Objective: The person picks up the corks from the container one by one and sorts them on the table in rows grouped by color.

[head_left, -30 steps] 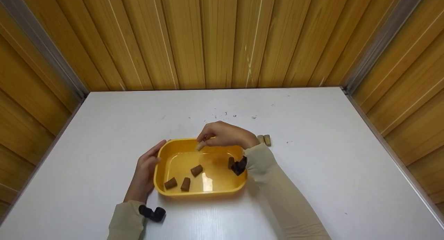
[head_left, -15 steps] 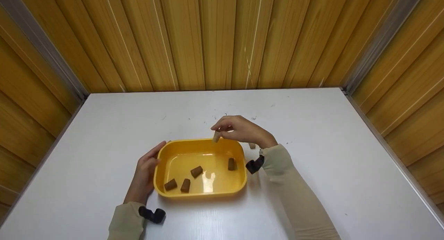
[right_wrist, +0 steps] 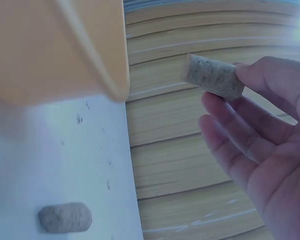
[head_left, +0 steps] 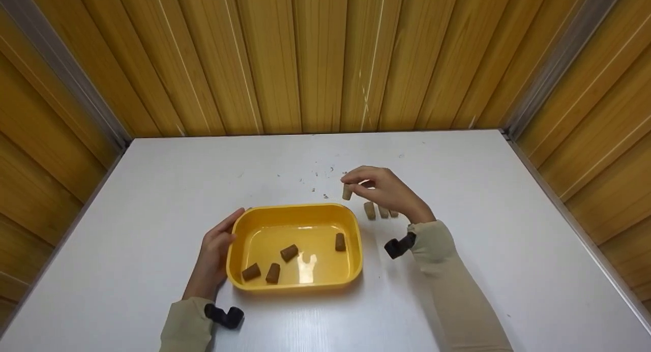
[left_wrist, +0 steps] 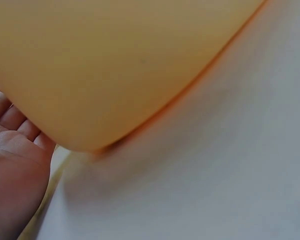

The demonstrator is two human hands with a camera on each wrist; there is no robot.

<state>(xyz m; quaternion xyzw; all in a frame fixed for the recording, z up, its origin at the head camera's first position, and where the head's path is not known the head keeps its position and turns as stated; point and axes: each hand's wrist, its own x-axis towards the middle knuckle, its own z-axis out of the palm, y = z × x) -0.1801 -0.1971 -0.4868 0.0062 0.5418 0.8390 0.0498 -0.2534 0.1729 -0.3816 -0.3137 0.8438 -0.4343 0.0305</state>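
In the head view, my left hand point(head_left: 212, 250) grips the left side of a yellow plastic tray point(head_left: 295, 287), thumb near its rim. The left wrist view shows that hand's palm point(left_wrist: 15, 155) beside the tray's outer wall point(left_wrist: 115, 65); its fingertips are hidden. My right hand point(head_left: 387, 190) pinches a light cork point(head_left: 347, 192) between thumb and fingers, above the table past the tray's back right corner. The right wrist view shows this cork point(right_wrist: 214, 76) sticking out from the fingertips. Inside the tray lie several brown corks point(head_left: 289, 253).
Three light corks point(head_left: 370, 210) are lined up on the white table point(head_left: 457, 189) right of the tray, partly under the right hand. Dark crumbs point(head_left: 325, 196) are scattered behind the tray. A wood-patterned panel wall point(head_left: 320, 62) bounds the table's back.
My right hand has moved right, from over the tray's back rim to above the table, still pinching the light cork. The left hand and tray stay nearly in place.
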